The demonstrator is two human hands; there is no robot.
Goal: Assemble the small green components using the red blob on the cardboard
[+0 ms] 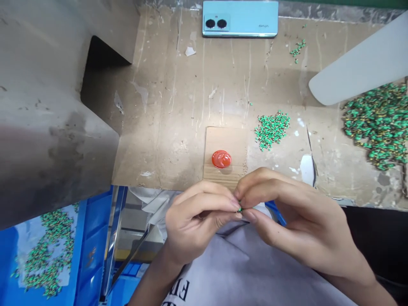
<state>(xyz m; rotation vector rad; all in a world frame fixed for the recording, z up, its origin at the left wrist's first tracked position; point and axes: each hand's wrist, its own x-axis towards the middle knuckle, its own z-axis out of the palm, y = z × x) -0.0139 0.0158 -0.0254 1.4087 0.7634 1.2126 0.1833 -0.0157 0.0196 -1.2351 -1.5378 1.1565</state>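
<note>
Both my hands meet just past the front edge of the table. My left hand (pixel 204 216) pinches a tiny green part (pixel 240 209) between thumb and fingertips. From the other side, the thumb and fingers of my right hand (pixel 296 216) close on the same spot; the fingertips cover most of the part. Just beyond my hands, a glossy red oval blob (pixel 221 159) sits on a small square of cardboard (pixel 216 136). To its right lies a small pile of green parts (pixel 272 129) with pale and dark ends.
A larger heap of green parts (pixel 378 127) lies at the right, near a pale grey arm-like bar (pixel 363 63). A light blue phone (pixel 248 19) rests at the back. Metal housing (pixel 47 106) stands left, above a blue bin (pixel 91 255) with more green parts.
</note>
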